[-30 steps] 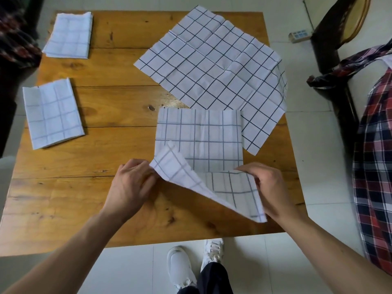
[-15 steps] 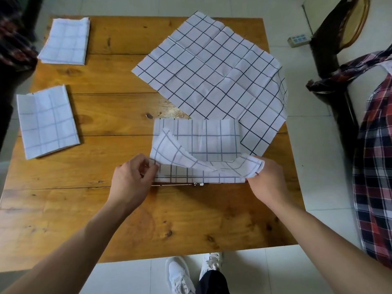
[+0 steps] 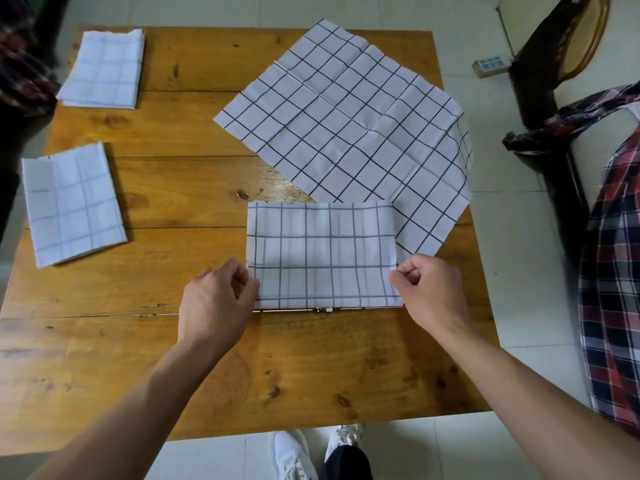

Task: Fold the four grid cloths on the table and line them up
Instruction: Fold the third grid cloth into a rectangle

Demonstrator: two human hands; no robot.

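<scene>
Wooden surface (image 3: pixel 214 358), seen from above. Cloth being folded (image 3: pixel 322 252) lies flat as a wide rectangle at centre-right of the surface, near edge parallel to a board seam, far right corner overlapping the unfolded cloth. Left hand (image 3: pixel 216 301) at the cloth's near left corner, fingers (image 3: pixel 242 271) curled with tips meeting at the left edge; looks like a pinch on the edge, though the contact itself is partly hidden by the knuckles. Right hand (image 3: pixel 427 292) at the near right corner, thumb and fingers drawn together and pinching the right edge of the cloth. Unfolded cloth (image 3: pixel 346 123) spread open on the far right of the surface, turned diamond-wise, dark grid lines, creased; its right side hangs over the edge. Two folded cloths on the left: one (image 3: pixel 104 69) at the far left corner, the other (image 3: pixel 72 204) nearer, along the left edge, slightly tilted. The two are well apart from each other and from the cloth in hand. White shoes (image 3: pixel 311 452) on the tiled floor below the near edge. Plaid fabric (image 3: pixel 613 271) at far right; dark chair (image 3: pixel 561 46) at upper right.
</scene>
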